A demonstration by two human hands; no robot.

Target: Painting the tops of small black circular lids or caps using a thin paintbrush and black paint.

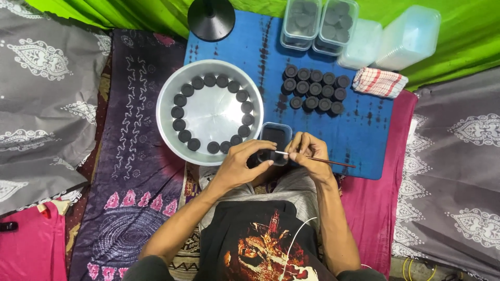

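Sitting over a blue cloth (359, 130), a person works a small dark disc (262, 156) at lap level. The left hand (240, 162) has its grip clamped on the disc, while the right hand (307, 152) pinches a thin stick (317, 158), whose pale tip meets the disc between the two grips. Just beyond the hands stands a small dark tub (276, 136); beyond the left grip, a metal bowl (210, 112) holds a ring of like discs, and beyond the right one more discs (314, 89) lie in rows. The step in hand looks like dressing this disc with the stick. The next move calls for a steady pinch and a light touch at the tip.
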